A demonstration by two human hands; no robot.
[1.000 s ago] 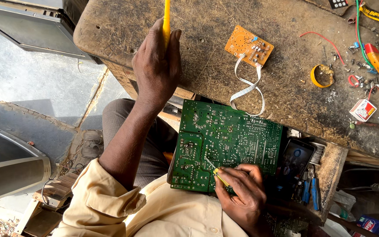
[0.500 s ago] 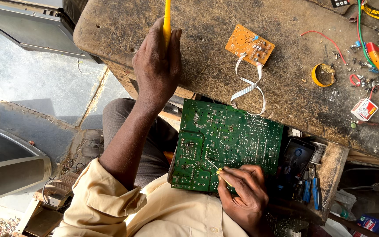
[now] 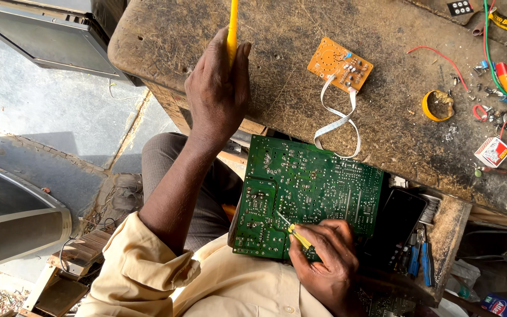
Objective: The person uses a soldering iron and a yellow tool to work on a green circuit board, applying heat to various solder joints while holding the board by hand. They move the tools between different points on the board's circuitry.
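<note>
Probing the green board point(image 3: 309, 196) with a thin yellow-handled tool point(image 3: 293, 230) calls for a steady brace: keep the right hand point(image 3: 324, 264) resting on the board's lower edge, lower centre of the frame, fingers curled shut around the handle, and touch only the one solder point under the metal tip, lightly, without sliding across neighbouring tracks. Best kept flat on the lap, solder side up, so it cannot rock (its far corner seems to lean on the bench point(image 3: 335, 88) edge, though hard to tell). Lies centre of frame, long axis running left to right with a slight downward tilt to the left; narrower left end nearest the knee. Tool points up and to the left, tip near the board's lower left quarter, handle end hidden in the fist. Up at top centre, left hand point(image 3: 218, 94) closed around a yellow rod-like tool point(image 3: 232, 26), which runs straight up out of frame; worth keeping parked there on the bench, away from the small orange board point(image 3: 340, 64) and its white ribbon cable point(image 3: 338, 120).
</note>
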